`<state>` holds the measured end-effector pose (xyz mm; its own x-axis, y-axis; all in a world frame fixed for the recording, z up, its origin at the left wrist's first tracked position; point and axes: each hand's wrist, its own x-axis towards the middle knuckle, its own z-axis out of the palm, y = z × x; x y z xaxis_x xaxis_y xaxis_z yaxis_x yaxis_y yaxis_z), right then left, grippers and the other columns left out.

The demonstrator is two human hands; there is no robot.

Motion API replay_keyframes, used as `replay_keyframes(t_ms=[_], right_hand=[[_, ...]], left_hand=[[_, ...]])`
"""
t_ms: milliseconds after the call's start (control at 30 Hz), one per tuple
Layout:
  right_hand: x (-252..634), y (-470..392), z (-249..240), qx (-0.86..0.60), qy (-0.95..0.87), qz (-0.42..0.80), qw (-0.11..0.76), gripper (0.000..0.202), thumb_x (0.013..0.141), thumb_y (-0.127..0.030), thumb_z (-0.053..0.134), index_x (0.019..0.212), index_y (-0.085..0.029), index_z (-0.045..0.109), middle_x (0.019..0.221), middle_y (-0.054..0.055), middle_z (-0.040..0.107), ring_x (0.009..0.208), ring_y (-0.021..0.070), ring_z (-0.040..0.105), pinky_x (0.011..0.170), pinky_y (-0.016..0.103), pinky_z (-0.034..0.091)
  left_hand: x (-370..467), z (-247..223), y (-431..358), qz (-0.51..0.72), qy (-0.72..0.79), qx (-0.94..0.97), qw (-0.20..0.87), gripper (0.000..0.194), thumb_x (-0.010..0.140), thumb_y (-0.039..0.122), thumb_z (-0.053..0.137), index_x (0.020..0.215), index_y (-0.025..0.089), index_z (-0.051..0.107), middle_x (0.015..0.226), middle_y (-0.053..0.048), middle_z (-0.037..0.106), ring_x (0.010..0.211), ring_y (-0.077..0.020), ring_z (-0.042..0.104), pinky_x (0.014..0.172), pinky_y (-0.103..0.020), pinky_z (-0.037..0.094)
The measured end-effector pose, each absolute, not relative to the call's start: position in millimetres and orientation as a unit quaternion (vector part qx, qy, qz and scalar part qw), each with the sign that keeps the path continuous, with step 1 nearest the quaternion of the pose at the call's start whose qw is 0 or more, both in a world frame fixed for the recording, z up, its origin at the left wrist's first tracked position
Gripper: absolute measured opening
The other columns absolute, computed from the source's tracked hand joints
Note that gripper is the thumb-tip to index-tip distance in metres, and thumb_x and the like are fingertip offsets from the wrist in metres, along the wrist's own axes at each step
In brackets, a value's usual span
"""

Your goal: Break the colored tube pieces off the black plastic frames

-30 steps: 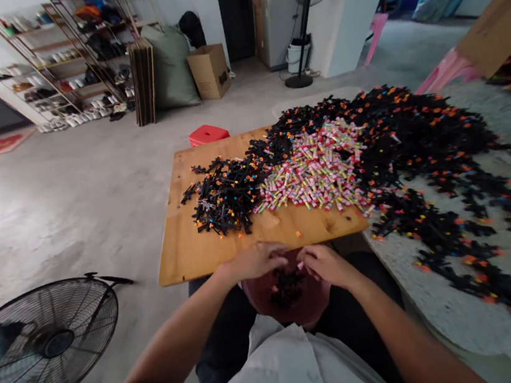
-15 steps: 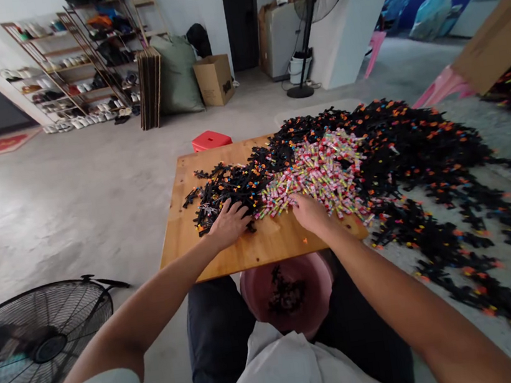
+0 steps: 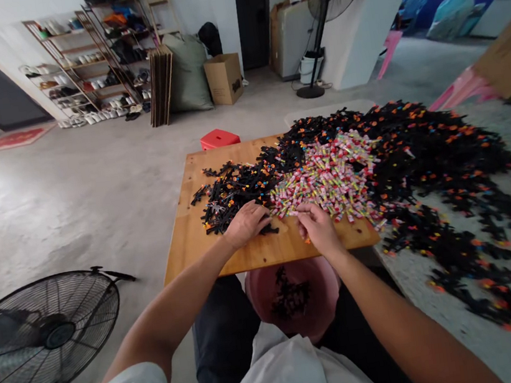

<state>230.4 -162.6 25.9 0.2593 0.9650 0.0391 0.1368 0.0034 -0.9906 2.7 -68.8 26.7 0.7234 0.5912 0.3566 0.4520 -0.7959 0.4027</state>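
My left hand point(image 3: 249, 222) is at the near edge of a heap of small black toy guns point(image 3: 231, 191) with orange tips. Its fingers are bent down over one black toy gun point(image 3: 270, 230), partly hidden beneath them. My right hand point(image 3: 317, 226) pinches a small pink-and-white tube point(image 3: 295, 213) between thumb and fingertips, just off the near side of the pile of similar wrapped tubes point(image 3: 329, 175). Both hands are low over the wooden board point(image 3: 227, 261), a short gap apart.
A pink basin point(image 3: 329, 285) holding some black pieces sits between my knees under the board edge. A larger heap of black toy guns point(image 3: 438, 148) spreads to the right. A floor fan point(image 3: 57, 334) stands at left, a red stool point(image 3: 219, 138) behind the board.
My right hand has drawn back from the tube pile with a tube in its fingertips. My left hand has slid right and nearer, its fingers bending over a black toy gun. The view has shifted slightly.
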Motion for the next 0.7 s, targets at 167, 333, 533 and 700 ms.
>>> replay_keyframes(t_ms=[167, 333, 533, 700], right_hand=[[209, -192, 50, -0.496, -0.331, 0.519, 0.612, 0.035, 0.076, -0.048, 0.078, 0.092, -0.024, 0.059, 0.068, -0.006, 0.061, 0.046, 0.0097, 0.047, 0.042, 0.023, 0.037], [208, -199, 69, -0.469, -0.281, 0.552, 0.630, 0.034, 0.073, -0.045, 0.079, 0.090, -0.025, 0.058, 0.067, -0.006, 0.061, 0.044, 0.0088, 0.046, 0.040, 0.023, 0.034], [214, -202, 73, -0.465, -0.322, 0.530, 0.632, 0.029, 0.077, -0.045, 0.076, 0.093, -0.023, 0.064, 0.069, -0.004, 0.062, 0.046, 0.0090, 0.046, 0.043, 0.023, 0.034], [221, -201, 67, -0.490, -0.373, 0.482, 0.623, 0.031, 0.082, -0.047, 0.076, 0.098, -0.022, 0.069, 0.068, -0.003, 0.064, 0.048, 0.0105, 0.049, 0.046, 0.025, 0.038]], left_hand=[[29, 49, -101, 0.313, 0.360, 0.788, 0.387, 0.031, 0.097, 0.046, 0.067, 0.107, 0.016, 0.070, 0.095, -0.006, 0.075, 0.083, -0.0160, 0.070, 0.081, -0.026, 0.056], [45, 78, -126, 0.302, 0.356, 0.640, 0.610, 0.035, 0.093, 0.048, 0.070, 0.098, 0.013, 0.067, 0.077, -0.002, 0.070, 0.064, -0.0117, 0.064, 0.061, -0.022, 0.053], [49, 95, -136, 0.260, 0.315, 0.652, 0.639, 0.038, 0.087, 0.048, 0.077, 0.096, 0.011, 0.071, 0.078, -0.002, 0.068, 0.063, -0.0109, 0.065, 0.061, -0.021, 0.052], [50, 104, -139, 0.194, 0.322, 0.712, 0.593, 0.039, 0.089, 0.051, 0.073, 0.102, 0.014, 0.075, 0.082, -0.002, 0.071, 0.062, -0.0110, 0.064, 0.058, -0.021, 0.053]])
